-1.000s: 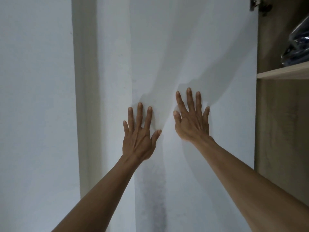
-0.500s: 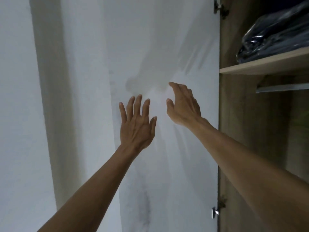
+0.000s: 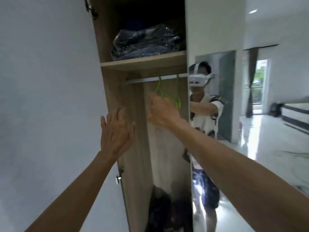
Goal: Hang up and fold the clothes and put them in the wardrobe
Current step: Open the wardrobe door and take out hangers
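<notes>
The wardrobe (image 3: pixel 143 61) stands open in front of me. Two green hangers (image 3: pixel 158 86) hang empty on its metal rail (image 3: pixel 142 80). My right hand (image 3: pixel 162 111) reaches in just below them, fingers loosely bent near the left hanger and holding nothing I can see. My left hand (image 3: pixel 115 131) is spread open in front of the wardrobe's left side panel, holding nothing. Dark folded clothes in clear plastic (image 3: pixel 147 42) lie on the top shelf. A dark heap of clothes (image 3: pixel 167 210) sits on the wardrobe floor.
The white wardrobe door (image 3: pixel 50 97) is swung open at my left. A mirrored door (image 3: pixel 217 124) on the right reflects a person with a headset, a bed and a bright doorway. Hinges show on the left panel.
Both hands have left the white door, which has swung open leftward. The view has turned right into the wardrobe, and my right hand has moved up to the green hangers.
</notes>
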`<state>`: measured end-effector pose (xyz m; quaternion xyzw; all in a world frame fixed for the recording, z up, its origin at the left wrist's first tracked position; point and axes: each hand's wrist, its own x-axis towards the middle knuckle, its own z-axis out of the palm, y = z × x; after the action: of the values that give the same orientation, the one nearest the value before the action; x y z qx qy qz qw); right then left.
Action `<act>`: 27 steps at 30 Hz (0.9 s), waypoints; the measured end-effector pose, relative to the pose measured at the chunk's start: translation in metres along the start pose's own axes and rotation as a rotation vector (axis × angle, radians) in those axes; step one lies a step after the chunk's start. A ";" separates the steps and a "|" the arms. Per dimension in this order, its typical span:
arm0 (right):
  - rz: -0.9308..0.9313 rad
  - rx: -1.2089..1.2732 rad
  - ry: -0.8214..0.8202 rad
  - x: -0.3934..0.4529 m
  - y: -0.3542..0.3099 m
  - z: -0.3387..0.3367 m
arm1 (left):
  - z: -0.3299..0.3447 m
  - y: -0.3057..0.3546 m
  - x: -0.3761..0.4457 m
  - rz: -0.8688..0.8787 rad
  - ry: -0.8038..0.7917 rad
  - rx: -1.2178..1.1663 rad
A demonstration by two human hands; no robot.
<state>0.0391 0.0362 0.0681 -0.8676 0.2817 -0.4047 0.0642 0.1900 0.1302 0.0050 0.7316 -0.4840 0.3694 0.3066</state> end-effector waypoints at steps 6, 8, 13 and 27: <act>0.160 -0.404 0.074 -0.076 0.072 -0.098 | 0.029 0.140 -0.020 0.115 -0.096 -0.347; 0.212 -0.397 0.091 -0.093 0.095 -0.132 | 0.033 0.189 -0.027 0.179 -0.104 -0.468; 0.296 -0.469 0.158 -0.137 0.143 -0.213 | 0.048 0.298 -0.033 0.321 -0.134 -0.646; 0.166 -0.550 0.106 -0.113 0.211 -0.247 | 0.068 0.351 0.016 0.073 0.147 -0.407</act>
<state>-0.2937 -0.0497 0.0857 -0.8040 0.4537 -0.3514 -0.1555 -0.1175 -0.0528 0.0134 0.6078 -0.5511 0.3270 0.4690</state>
